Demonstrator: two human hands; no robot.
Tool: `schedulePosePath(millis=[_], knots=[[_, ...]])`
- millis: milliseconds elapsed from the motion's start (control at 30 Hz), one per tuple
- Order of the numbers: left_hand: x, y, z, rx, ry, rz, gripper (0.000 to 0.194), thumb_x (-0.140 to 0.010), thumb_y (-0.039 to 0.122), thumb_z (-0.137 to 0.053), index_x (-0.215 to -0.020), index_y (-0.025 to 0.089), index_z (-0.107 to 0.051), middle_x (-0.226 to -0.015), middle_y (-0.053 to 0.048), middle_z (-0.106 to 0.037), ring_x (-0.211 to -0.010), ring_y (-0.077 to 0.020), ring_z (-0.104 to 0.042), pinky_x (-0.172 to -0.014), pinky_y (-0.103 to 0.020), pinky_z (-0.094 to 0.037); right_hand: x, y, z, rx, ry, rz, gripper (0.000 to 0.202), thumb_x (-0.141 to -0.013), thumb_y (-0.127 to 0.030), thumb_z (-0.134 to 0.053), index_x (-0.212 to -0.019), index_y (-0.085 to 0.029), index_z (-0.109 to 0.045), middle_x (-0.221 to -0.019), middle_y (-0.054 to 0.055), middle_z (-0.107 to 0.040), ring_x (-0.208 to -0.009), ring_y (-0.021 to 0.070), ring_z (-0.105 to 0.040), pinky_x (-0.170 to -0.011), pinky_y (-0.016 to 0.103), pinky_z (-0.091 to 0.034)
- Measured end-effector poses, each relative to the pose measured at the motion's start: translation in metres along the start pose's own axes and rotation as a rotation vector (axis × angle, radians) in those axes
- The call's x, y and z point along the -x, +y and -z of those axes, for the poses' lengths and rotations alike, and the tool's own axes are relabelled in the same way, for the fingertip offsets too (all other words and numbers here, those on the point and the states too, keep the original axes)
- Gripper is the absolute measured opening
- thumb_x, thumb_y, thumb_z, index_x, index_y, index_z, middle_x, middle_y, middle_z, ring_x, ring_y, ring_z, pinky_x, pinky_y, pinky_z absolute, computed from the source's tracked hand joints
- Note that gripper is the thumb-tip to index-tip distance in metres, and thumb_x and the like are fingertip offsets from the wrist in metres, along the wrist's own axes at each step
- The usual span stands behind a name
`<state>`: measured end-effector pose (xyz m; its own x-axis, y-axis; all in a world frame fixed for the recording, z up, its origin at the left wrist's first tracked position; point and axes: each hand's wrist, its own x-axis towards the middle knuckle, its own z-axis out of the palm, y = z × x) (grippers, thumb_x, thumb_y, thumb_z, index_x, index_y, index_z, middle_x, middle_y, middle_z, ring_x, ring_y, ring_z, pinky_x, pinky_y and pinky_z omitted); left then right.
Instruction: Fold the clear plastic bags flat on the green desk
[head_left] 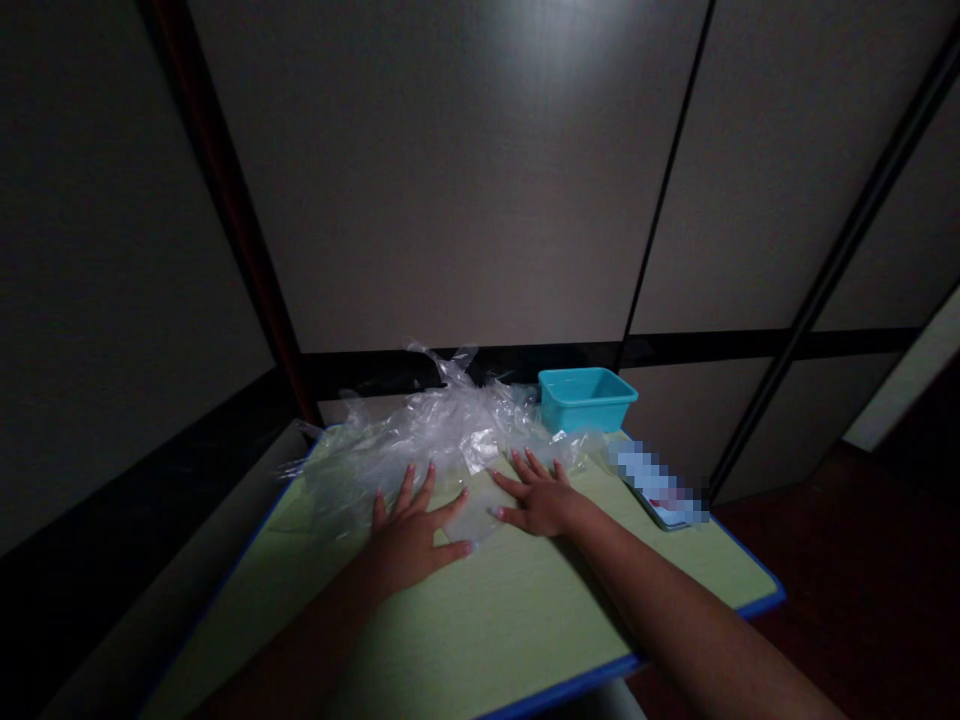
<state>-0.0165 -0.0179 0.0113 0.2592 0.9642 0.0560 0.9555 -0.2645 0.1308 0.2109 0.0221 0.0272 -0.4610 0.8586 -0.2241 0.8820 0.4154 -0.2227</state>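
Observation:
A loose heap of clear, crinkled plastic covers the far part of a pale green table. At the heap's near edge lies my left hand, fingers spread, palm down. To its right my right hand is also spread flat, its fingertips at the plastic. Between the two hands a small flat piece of clear plastic rests on the tabletop. Neither hand is closed round anything.
A turquoise plastic basket stands at the far right corner of the table. A phone-like flat object, partly pixelated, lies along the right edge. Large cabinet panels rise behind the table, which has a blue rim.

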Motion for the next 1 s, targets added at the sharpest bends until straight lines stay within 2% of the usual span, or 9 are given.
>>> schedulePosePath(millis=[433, 500, 600, 733, 833, 1000], knots=[[-0.001, -0.004, -0.001, -0.011, -0.005, -0.023, 0.072, -0.066, 0.063, -0.059, -0.132, 0.044, -0.034, -0.15, -0.007, -0.004, -0.134, -0.0381, 0.008, -0.094, -0.07, -0.001, -0.001, 0.001, 0.0, -0.01, -0.016, 0.003, 0.077, -0.077, -0.075, -0.026, -0.142, -0.038, -0.004, -0.149, 0.003, 0.015, -0.134, 0.0286, 0.016, -0.099, 0.061, 0.008], [-0.001, -0.001, 0.001, -0.025, 0.053, -0.036, 0.076, -0.067, 0.059, -0.062, -0.134, 0.042, -0.031, -0.15, -0.008, -0.003, -0.135, -0.0379, 0.006, -0.095, -0.07, -0.002, 0.001, 0.0, 0.001, -0.007, 0.005, 0.011, 0.079, -0.078, -0.075, -0.025, -0.142, -0.037, -0.003, -0.149, 0.004, 0.014, -0.134, 0.0285, 0.016, -0.1, 0.06, 0.007], [0.0, 0.007, 0.008, -0.054, 0.228, -0.024, 0.077, -0.071, 0.05, -0.062, -0.138, 0.038, -0.024, -0.151, -0.007, 0.002, -0.135, -0.0379, 0.005, -0.098, -0.066, -0.004, 0.003, -0.001, 0.005, -0.008, 0.109, -0.004, 0.074, -0.082, -0.07, -0.02, -0.142, -0.034, 0.003, -0.148, 0.002, 0.018, -0.134, 0.0265, 0.017, -0.101, 0.058, 0.007], [0.001, 0.013, 0.017, -0.08, 0.408, -0.005, 0.076, -0.073, 0.047, -0.062, -0.139, 0.034, -0.026, -0.151, -0.008, 0.005, -0.135, -0.0393, 0.006, -0.101, -0.062, -0.007, 0.003, -0.002, 0.009, -0.005, 0.24, -0.051, 0.067, -0.087, -0.064, -0.017, -0.142, -0.034, 0.007, -0.146, 0.0, 0.024, -0.134, 0.0254, 0.019, -0.102, 0.057, 0.007], [0.002, 0.014, 0.018, -0.096, 0.445, -0.034, 0.079, -0.069, 0.048, -0.065, -0.138, 0.035, -0.028, -0.151, -0.008, 0.005, -0.135, -0.0398, 0.006, -0.101, -0.062, -0.006, 0.002, -0.002, 0.009, -0.011, 0.249, -0.049, 0.067, -0.086, -0.064, -0.016, -0.142, -0.035, 0.007, -0.145, -0.001, 0.024, -0.134, 0.025, 0.019, -0.101, 0.058, 0.007], [0.003, 0.014, 0.016, -0.104, 0.425, -0.087, 0.082, -0.066, 0.049, -0.069, -0.137, 0.036, -0.03, -0.151, -0.007, 0.003, -0.135, -0.0405, 0.005, -0.101, -0.063, -0.005, 0.002, -0.002, 0.007, -0.028, 0.254, -0.031, 0.068, -0.086, -0.066, -0.017, -0.142, -0.035, 0.006, -0.145, -0.001, 0.024, -0.134, 0.025, 0.019, -0.101, 0.058, 0.007]])
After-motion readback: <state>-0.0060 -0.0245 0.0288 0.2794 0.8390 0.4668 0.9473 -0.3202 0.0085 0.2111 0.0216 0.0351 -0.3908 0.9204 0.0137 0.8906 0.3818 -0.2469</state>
